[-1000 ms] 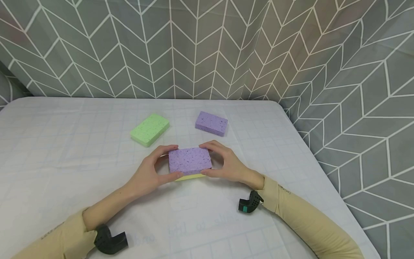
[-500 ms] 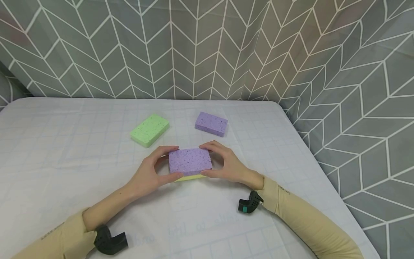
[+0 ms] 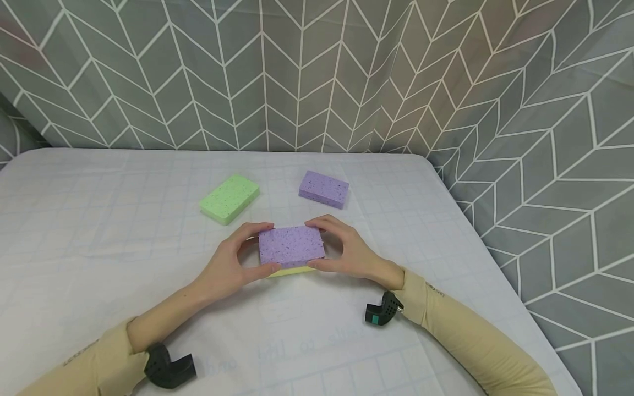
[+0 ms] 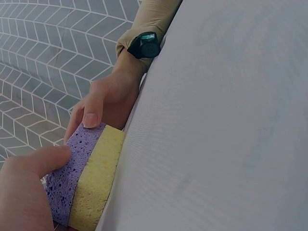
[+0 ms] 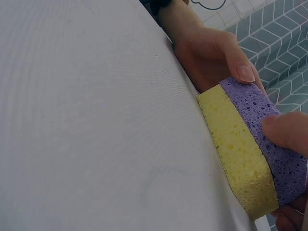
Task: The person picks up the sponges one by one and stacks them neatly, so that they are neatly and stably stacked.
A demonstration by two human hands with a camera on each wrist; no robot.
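A speckled purple sponge (image 3: 290,245) lies flat on top of a yellow sponge (image 3: 292,271), their edges nearly lined up. In both wrist views the yellow sponge (image 4: 98,180) rests on the white tabletop beneath the purple sponge (image 5: 255,113). My left hand (image 3: 230,256) pinches the purple sponge at its left end, thumb on the near side and fingers on the far side. At the other end my right hand (image 3: 349,247) grips it the same way. Most of the yellow sponge's top is hidden in the head view.
Behind the stack, a green sponge (image 3: 230,198) lies to the left and a second purple sponge (image 3: 324,189) to the right. A white cloth (image 3: 124,220) covers the table. Grey patterned curtains (image 3: 277,71) hang along the back and right edges.
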